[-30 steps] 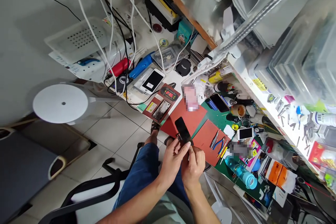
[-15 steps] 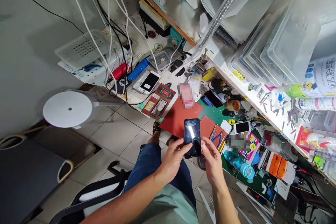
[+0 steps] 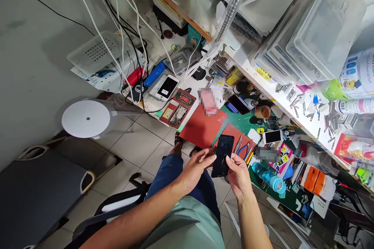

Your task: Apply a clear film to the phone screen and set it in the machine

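Observation:
A black smartphone (image 3: 224, 146) is held over my lap, its dark glass face up and slightly tilted. My right hand (image 3: 239, 171) grips its right edge, with the thumb lying on the glass and the other fingers underneath. At the opposite edge is my left hand (image 3: 196, 167), thumb and fingers closed against the phone's side; what its fingertips do underneath is hidden. Just beyond the phone lies a red work mat (image 3: 201, 130) on the bench. Tweezers (image 3: 238, 144) and blue-handled pliers (image 3: 243, 150) rest to the right of the phone.
A white phone (image 3: 167, 87) lies at the bench's left, near a brown device holding an opened phone (image 3: 178, 114). A blue bottle (image 3: 270, 178) lies at the right. Plastic boxes (image 3: 309, 42) stand on the shelf. A round white stool (image 3: 86, 118) stands left.
The phone has moved slightly right and tilted, losing its bright reflection. My right thumb has come onto the glass, while my left thumb has slid back to the edge. The view has shifted slightly.

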`<state>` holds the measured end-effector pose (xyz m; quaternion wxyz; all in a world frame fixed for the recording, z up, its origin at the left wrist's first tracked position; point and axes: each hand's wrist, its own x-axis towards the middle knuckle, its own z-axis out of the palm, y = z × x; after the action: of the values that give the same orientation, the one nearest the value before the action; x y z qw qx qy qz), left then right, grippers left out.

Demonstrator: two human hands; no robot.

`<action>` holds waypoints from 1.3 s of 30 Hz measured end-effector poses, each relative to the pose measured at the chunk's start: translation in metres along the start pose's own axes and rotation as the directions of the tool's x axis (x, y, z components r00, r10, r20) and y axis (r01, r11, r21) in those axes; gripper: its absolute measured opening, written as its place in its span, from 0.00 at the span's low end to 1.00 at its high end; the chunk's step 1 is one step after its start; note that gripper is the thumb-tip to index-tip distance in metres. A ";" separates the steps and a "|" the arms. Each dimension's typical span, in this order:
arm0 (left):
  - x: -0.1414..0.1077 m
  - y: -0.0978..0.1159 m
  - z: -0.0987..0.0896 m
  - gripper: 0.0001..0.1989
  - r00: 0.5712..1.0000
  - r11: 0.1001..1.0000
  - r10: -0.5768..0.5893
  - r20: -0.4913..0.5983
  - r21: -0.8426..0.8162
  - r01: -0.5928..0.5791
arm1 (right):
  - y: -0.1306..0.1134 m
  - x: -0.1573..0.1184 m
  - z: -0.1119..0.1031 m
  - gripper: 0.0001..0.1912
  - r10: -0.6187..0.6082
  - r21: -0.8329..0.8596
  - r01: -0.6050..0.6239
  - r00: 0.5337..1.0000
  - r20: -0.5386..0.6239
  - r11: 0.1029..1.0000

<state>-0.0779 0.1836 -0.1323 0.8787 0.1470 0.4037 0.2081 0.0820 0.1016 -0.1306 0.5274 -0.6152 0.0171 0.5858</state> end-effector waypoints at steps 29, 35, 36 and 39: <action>0.025 0.008 0.006 0.16 0.990 0.991 0.072 -0.125 -0.101 -0.085 | -0.001 -0.002 0.006 0.15 -0.070 -0.019 0.069 0.995 -0.068 0.997; 0.037 0.005 0.002 0.17 0.979 0.991 0.119 -0.165 -0.040 -0.127 | 0.006 -0.003 0.007 0.16 -0.111 -0.025 0.108 0.984 -0.138 0.994; 0.039 0.005 0.002 0.17 0.978 0.991 0.123 -0.170 -0.023 -0.129 | 0.007 -0.003 0.007 0.16 -0.116 -0.027 0.113 0.981 -0.153 0.993; 0.043 0.004 0.000 0.18 0.972 0.991 0.132 -0.192 0.031 -0.129 | 0.010 -0.004 0.008 0.16 -0.130 -0.031 0.126 0.974 -0.187 0.992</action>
<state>-0.0537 0.2079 -0.1580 0.8182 0.1605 0.4786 0.2750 0.0693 0.1002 -0.1318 0.5542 -0.6727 0.0218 0.4897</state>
